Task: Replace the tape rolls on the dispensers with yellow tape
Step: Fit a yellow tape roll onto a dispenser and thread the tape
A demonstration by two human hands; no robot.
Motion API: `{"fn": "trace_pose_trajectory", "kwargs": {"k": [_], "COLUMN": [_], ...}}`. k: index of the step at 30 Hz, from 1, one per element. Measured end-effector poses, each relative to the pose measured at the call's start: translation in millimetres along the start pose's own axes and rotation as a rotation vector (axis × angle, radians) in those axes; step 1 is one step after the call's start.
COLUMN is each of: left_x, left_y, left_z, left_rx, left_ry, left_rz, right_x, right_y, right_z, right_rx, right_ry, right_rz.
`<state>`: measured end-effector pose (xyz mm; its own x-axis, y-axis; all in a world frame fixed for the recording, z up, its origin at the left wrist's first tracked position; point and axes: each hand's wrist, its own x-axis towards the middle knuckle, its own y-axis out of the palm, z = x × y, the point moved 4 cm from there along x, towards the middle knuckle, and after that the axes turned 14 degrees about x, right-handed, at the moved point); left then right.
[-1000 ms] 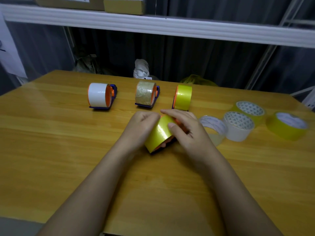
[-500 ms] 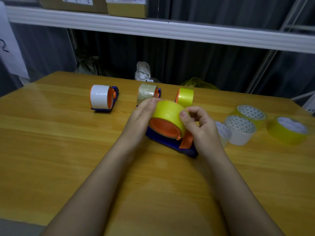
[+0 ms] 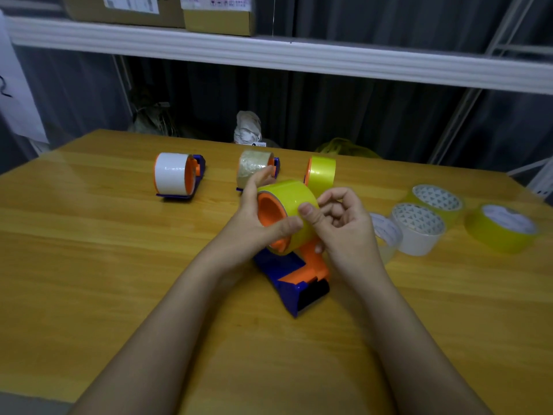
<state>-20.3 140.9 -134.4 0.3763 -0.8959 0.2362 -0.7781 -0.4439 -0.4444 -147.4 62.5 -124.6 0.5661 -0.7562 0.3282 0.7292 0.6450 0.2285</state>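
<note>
Sitting on its orange spool, the yellow tape roll (image 3: 294,209) now faces left on the blue dispenser (image 3: 294,283), which has swung its cutter end toward the person since a moment ago. The left hand (image 3: 254,223) grips the roll's rim; the right hand (image 3: 344,223) pinches its surface with the thumb. Behind stand three loaded dispensers: white (image 3: 176,178), clear (image 3: 254,169), yellow (image 3: 321,173). Four loose rolls (image 3: 419,229) lie right on the wooden table (image 3: 89,265).
</note>
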Motion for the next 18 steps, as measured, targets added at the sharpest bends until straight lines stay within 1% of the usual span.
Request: {"fn": "trace_pose_trajectory", "kwargs": {"k": [2,4,5,9,12,18], "left_x": [0,0,-1,-3,-4,-5], "left_y": [1,1,1,1,1,4], "left_z": [1,0,-1,-5,-10,-9], "left_rx": [0.000,-0.010,-0.021,-0.060,-0.083,-0.086], "left_ry": [-0.001,0.014,0.021,0.063,0.093,0.084], "left_rz": [0.004,-0.029,-0.039,-0.033,-0.011,0.023], "right_x": [0,1,1,0,-2,-2], "right_y": [-1,-6,-9,-11,-5,-5], "right_z": [2,4,7,12,14,14], "right_rx": [0.011,0.022,-0.006,-0.306,-0.346,-0.430], "right_ry": [-0.001,-0.016,-0.054,-0.264,-0.326,-0.421], "right_rz": [0.001,0.001,0.000,0.043,0.066,0.088]}}
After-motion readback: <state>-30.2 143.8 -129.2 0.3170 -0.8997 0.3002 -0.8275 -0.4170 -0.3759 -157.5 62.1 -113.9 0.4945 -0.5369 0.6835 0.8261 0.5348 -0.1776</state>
